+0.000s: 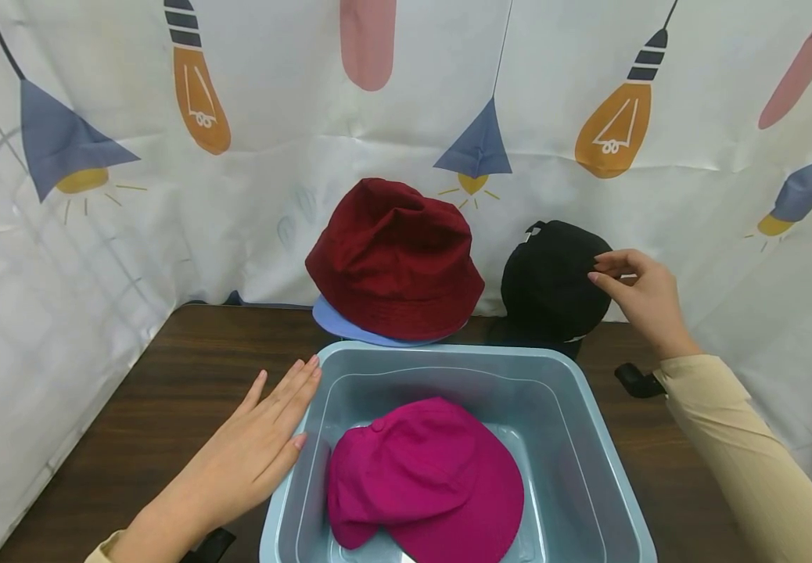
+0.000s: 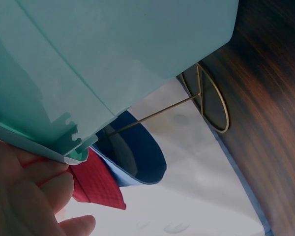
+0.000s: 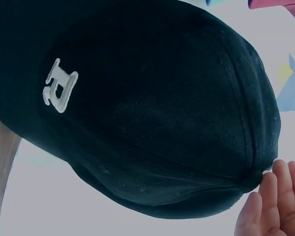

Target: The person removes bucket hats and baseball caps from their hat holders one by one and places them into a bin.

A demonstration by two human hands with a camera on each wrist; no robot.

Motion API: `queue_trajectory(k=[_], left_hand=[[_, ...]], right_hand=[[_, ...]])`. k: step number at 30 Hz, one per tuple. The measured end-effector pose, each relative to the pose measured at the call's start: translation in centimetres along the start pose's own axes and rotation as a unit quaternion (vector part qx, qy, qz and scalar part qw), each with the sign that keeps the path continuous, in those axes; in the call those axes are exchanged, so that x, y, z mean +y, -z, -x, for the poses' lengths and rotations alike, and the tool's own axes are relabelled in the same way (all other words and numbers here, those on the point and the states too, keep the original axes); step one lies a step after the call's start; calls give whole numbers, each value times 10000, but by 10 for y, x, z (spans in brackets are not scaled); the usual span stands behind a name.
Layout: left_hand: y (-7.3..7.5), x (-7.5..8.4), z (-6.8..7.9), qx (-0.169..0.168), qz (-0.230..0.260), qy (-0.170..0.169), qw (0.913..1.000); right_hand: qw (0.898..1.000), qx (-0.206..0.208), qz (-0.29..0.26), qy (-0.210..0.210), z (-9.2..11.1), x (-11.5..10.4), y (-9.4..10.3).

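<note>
My left hand (image 1: 237,457), its fingers straight, lies along the left rim of a light-blue plastic bin (image 1: 606,438). A magenta cap (image 1: 427,477) sits inside that bin. My right hand (image 1: 641,297) is at the right side of a black baseball cap (image 1: 550,274). In the right wrist view its extended fingers (image 3: 285,196) meet the black cap (image 3: 152,108) beside the button on its crown; whether they press it cannot be told. A white letter shows on the front of this cap.
Behind the bin, a dark red bucket hat (image 1: 399,258) sits over a blue hat (image 1: 335,319). The left wrist view shows a brass wire stand (image 2: 199,93) under the blue hat. All stand on a dark wooden table (image 1: 188,391), before a white curtain (image 1: 272,195) printed with lamps.
</note>
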State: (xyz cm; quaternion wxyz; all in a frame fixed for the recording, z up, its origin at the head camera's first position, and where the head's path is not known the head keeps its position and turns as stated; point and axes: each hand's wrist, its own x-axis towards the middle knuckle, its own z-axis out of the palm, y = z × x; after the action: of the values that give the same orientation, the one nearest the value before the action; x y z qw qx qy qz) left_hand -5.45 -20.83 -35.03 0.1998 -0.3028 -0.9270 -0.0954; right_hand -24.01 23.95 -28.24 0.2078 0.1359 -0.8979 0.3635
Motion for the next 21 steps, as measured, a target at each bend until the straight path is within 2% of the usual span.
queue_trajectory(k=[11, 21], left_hand=[[0, 0, -1, 9, 0, -6, 10000], [-1, -1, 0, 44, -16, -41, 10000]], right_hand=[[9999, 83, 73, -132, -4, 1, -1], [9992, -41, 180, -368, -9, 4, -2]])
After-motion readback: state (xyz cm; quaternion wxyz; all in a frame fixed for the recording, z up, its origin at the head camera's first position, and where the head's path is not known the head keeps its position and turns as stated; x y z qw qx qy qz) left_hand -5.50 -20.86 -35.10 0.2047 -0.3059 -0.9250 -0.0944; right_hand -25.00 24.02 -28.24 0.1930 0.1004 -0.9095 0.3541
